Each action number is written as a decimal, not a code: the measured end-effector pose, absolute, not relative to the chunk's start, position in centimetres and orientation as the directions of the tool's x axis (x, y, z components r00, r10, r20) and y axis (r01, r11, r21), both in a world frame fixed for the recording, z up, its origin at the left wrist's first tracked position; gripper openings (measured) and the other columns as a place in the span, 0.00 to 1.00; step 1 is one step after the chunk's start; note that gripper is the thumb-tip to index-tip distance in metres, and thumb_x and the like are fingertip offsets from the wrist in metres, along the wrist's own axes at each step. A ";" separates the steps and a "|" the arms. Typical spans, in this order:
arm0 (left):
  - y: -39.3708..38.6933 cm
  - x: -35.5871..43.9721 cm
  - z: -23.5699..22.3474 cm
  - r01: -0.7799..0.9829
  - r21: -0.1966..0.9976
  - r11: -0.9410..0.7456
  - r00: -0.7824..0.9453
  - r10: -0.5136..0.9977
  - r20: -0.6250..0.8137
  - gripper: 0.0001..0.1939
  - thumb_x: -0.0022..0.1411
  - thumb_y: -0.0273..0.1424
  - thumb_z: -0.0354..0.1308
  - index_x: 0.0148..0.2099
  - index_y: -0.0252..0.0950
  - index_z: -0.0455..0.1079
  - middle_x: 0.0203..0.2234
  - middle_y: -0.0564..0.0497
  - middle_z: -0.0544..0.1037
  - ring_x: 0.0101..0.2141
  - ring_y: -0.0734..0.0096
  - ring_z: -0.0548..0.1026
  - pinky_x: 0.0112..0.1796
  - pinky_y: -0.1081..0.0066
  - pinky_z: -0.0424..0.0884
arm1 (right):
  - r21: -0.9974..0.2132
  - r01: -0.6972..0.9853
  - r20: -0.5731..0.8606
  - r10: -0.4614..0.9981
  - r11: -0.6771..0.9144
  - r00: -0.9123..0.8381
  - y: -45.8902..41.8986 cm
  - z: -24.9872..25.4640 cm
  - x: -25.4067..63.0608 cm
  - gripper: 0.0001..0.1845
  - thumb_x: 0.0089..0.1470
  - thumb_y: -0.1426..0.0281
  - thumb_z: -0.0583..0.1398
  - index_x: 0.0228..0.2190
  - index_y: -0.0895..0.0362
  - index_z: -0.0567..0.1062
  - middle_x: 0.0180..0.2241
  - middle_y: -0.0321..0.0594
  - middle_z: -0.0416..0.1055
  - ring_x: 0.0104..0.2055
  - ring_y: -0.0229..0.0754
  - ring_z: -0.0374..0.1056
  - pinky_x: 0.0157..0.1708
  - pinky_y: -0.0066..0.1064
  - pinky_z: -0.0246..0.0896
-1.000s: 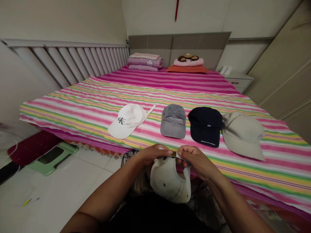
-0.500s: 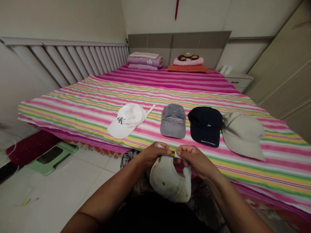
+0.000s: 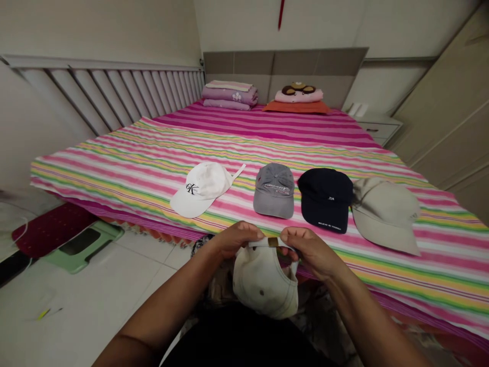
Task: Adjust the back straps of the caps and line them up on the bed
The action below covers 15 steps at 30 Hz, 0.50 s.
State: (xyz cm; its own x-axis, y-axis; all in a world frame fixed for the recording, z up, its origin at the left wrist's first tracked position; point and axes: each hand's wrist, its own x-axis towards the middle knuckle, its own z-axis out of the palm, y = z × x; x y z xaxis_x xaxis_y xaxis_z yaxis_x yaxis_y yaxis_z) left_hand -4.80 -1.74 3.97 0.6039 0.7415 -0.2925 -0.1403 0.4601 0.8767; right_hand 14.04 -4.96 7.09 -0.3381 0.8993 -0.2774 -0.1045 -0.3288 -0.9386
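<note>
While the left hand [image 3: 237,239] pinches one end of a pale strap [image 3: 263,243], the right hand [image 3: 305,250] grips its other end, a brass-coloured buckle [image 3: 273,242] showing between them. Below the fingers hangs the off-white cap [image 3: 263,285] that the strap belongs to, its opening toward the right hand, in front of the person's dark clothing [image 3: 244,339] and just off the near edge of the bed [image 3: 126,168]. Beyond the hands, four caps lie on the bed's striped cover: a white cap [image 3: 208,183] with black lettering and a loose strap end, a grey cap [image 3: 274,191], a navy cap [image 3: 326,196], and a beige cap [image 3: 387,209] touching the navy one. Farther back, folded purple bedding [image 3: 229,96] and a pink and orange pile [image 3: 298,102] sit near the headboard [image 3: 252,66]. To the left, a green stool [image 3: 82,250] stands on the tiled floor [image 3: 95,300].
</note>
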 end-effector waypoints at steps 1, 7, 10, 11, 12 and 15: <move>-1.6 -4.9 4.2 -0.107 0.883 0.457 0.626 0.721 -0.298 0.15 0.43 0.37 0.63 0.25 0.28 0.70 0.17 0.52 0.70 0.18 0.79 0.64 0.22 0.76 0.59 | -0.938 -0.104 -0.279 0.896 -0.332 -0.347 -4.9 7.1 13.9 0.13 0.39 0.64 0.62 0.18 0.60 0.67 0.15 0.33 0.65 0.13 0.26 0.48 0.16 0.22 0.38; -1.6 -5.0 5.6 -0.085 0.910 0.406 0.705 0.670 -0.233 0.13 0.44 0.35 0.63 0.26 0.30 0.67 0.16 0.57 0.65 0.17 0.83 0.60 0.21 0.79 0.55 | -0.941 -0.138 -0.229 0.881 -0.309 -0.415 -4.4 6.8 13.4 0.14 0.43 0.63 0.62 0.19 0.61 0.69 0.17 0.36 0.67 0.15 0.29 0.54 0.17 0.22 0.44; -1.6 -5.2 5.7 -0.230 0.871 0.434 0.677 0.714 -0.177 0.13 0.42 0.34 0.64 0.24 0.30 0.65 0.15 0.57 0.65 0.16 0.83 0.60 0.20 0.79 0.55 | -0.935 -0.161 -0.212 0.861 -0.316 -0.462 -4.0 6.1 13.8 0.17 0.47 0.59 0.59 0.22 0.61 0.72 0.19 0.37 0.68 0.18 0.31 0.59 0.19 0.23 0.50; -1.5 -5.3 5.6 -0.278 0.857 0.433 0.658 0.736 -0.158 0.13 0.42 0.33 0.64 0.24 0.30 0.65 0.15 0.57 0.64 0.16 0.83 0.60 0.20 0.79 0.55 | -0.931 -0.172 -0.212 0.858 -0.323 -0.467 -3.9 5.8 14.0 0.17 0.47 0.58 0.59 0.23 0.61 0.72 0.19 0.37 0.69 0.20 0.32 0.60 0.20 0.23 0.52; -1.4 -5.4 5.6 -0.318 0.845 0.430 0.639 0.756 -0.144 0.13 0.42 0.33 0.64 0.24 0.30 0.65 0.15 0.57 0.64 0.16 0.83 0.60 0.20 0.79 0.55 | -0.924 -0.185 -0.216 0.856 -0.335 -0.470 -3.9 5.5 14.2 0.17 0.46 0.58 0.60 0.24 0.61 0.73 0.20 0.37 0.69 0.21 0.32 0.61 0.21 0.23 0.53; -0.9 -5.8 5.5 -0.378 0.813 0.442 0.626 0.770 -0.128 0.12 0.42 0.30 0.64 0.23 0.29 0.64 0.14 0.56 0.65 0.16 0.83 0.62 0.20 0.79 0.57 | -0.891 -0.237 -0.229 0.833 -0.388 -0.503 -3.9 4.9 14.4 0.17 0.43 0.59 0.63 0.24 0.62 0.73 0.20 0.37 0.70 0.20 0.32 0.62 0.22 0.23 0.55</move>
State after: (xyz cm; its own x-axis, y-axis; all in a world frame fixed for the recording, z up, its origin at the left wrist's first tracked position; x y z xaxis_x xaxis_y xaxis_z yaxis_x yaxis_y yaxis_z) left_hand -5.81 -0.94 5.52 0.6256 0.7696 -0.1276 -0.3781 0.4422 0.8133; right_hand 14.36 -3.94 4.88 -0.5030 0.8333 -0.2294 -0.2369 -0.3881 -0.8907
